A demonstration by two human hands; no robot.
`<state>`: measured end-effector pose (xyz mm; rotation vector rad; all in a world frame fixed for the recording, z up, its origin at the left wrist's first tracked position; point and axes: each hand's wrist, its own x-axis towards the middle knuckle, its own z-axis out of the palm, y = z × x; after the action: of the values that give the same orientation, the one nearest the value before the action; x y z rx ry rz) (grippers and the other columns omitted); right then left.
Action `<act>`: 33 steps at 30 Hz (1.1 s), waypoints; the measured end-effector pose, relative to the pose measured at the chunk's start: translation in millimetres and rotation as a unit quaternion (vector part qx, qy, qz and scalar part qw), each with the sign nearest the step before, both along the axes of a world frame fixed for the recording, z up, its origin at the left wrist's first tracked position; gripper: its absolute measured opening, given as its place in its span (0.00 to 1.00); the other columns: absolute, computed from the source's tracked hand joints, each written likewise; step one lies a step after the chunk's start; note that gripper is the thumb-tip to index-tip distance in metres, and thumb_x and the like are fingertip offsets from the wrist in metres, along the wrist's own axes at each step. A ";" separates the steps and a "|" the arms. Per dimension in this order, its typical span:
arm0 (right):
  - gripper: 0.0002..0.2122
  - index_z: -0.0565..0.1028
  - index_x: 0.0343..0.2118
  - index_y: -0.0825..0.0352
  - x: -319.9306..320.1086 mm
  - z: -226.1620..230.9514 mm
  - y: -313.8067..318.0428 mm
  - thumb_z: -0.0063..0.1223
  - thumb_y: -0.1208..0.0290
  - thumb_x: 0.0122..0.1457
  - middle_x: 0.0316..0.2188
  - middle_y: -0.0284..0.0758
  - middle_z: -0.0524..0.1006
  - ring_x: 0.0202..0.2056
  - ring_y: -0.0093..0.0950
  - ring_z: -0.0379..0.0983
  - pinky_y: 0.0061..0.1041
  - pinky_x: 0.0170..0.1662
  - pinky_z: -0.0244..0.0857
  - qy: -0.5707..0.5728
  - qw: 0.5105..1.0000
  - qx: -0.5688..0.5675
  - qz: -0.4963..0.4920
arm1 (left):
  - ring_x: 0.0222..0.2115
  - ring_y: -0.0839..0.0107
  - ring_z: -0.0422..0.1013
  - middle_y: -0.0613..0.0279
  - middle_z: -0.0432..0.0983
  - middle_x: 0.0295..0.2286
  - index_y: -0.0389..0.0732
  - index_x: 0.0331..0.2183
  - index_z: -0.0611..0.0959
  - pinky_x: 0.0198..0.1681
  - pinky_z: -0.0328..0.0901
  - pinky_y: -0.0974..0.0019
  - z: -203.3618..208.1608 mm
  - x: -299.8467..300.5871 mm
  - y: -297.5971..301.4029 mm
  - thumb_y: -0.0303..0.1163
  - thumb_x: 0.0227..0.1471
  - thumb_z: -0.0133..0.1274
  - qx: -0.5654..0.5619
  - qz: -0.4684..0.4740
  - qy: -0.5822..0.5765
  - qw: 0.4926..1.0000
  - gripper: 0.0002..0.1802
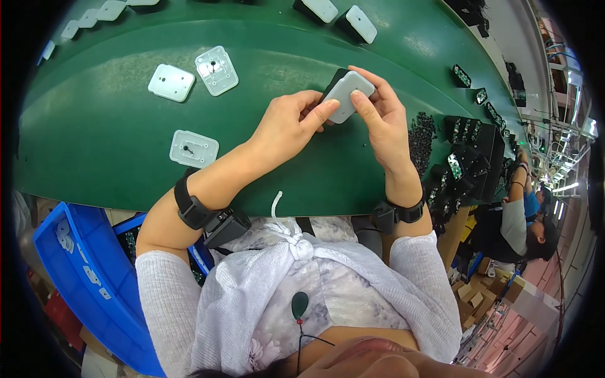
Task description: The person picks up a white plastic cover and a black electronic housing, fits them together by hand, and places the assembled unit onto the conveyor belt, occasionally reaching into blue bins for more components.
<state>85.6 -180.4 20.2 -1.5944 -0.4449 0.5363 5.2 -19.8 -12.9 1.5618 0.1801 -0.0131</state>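
Between my two hands I hold a small box-shaped casing [346, 96], light grey on its upper face and black along the side. My left hand [291, 121] grips its lower left edge, thumb on the grey face. Around the right side my right hand [382, 113] is closed, its thumb pressed flat on the cover and its fingers at the far edge. What lies under the casing is hidden. Left of my hands are three loose pale covers on the table: one cover [217, 70], another cover [171, 82] beside it, and a nearer cover [194, 149].
The green table [113, 138] curves around me. A pile of small black parts [422, 142] lies to the right, near black housings with circuit boards [455, 167]. Grey-topped casings [359, 25] stand at the back. A blue bin [94, 271] is at lower left; a co-worker [513, 220] sits far right.
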 end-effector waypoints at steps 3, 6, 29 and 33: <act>0.19 0.69 0.54 0.69 -0.9 0.5 1.9 0.53 0.72 0.60 0.43 0.34 0.75 0.46 0.21 0.69 0.22 0.52 0.62 -0.013 1.000 0.008 -0.009 | 0.23 0.69 0.74 0.53 0.79 0.25 0.30 0.35 0.81 0.29 0.68 0.67 -2.8 0.7 -1.3 0.45 0.57 0.52 0.008 -0.006 -0.006 1.000 0.23; 0.19 0.69 0.53 0.69 2.6 7.2 4.3 0.54 0.72 0.59 0.43 0.34 0.75 0.45 0.21 0.70 0.22 0.52 0.62 -0.039 0.999 -0.002 0.002 | 0.24 0.67 0.74 0.52 0.79 0.25 0.30 0.36 0.80 0.29 0.68 0.66 -4.9 0.6 -3.4 0.44 0.57 0.51 0.005 -0.011 -0.019 1.000 0.22; 0.16 0.77 0.44 0.66 211.5 -6.5 -50.0 0.58 0.61 0.57 0.38 0.32 0.77 0.40 0.23 0.71 0.23 0.46 0.63 -0.214 0.939 -0.263 0.046 | 0.32 0.62 0.71 0.58 0.73 0.30 0.38 0.30 0.77 0.31 0.67 0.62 22.0 -7.7 88.1 0.51 0.43 0.60 0.702 0.154 0.056 0.693 0.25; 0.15 0.78 0.43 0.64 235.7 3.8 -93.0 0.57 0.60 0.57 0.38 0.32 0.78 0.37 0.24 0.73 0.23 0.44 0.65 -0.275 0.934 -0.208 -0.097 | 0.33 0.63 0.71 0.59 0.74 0.31 0.38 0.34 0.78 0.31 0.67 0.62 14.5 -6.4 77.8 0.51 0.42 0.61 0.735 0.115 0.049 0.667 0.26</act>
<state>321.3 -273.4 24.0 -2.1789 -0.6074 0.0123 -1.2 58.1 1.6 3.1719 0.5645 0.3329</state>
